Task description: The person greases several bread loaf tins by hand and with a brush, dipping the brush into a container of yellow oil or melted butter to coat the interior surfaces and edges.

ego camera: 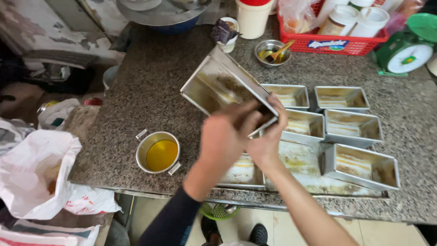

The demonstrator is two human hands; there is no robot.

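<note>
I hold a rectangular metal loaf tin (218, 86) tilted on its side above the granite counter (150, 91), its open face toward me. My right hand (267, 143) grips its lower right rim, thumb on the edge. The fingers of my left hand (223, 136), on the dark-sleeved arm, reach inside the tin and press on its greasy inner wall. Whether those fingers hold anything is hidden. A small metal pot of yellow oil (160, 155) stands on the counter to the left of my hands.
Several more loaf tins (353, 127) stand on a flat metal tray (300, 164) to the right. At the back are a small bowl with a brush (271, 51), a red basket of jars (337, 43) and a green scale (407, 48). White plastic bags (32, 173) lie left of the counter.
</note>
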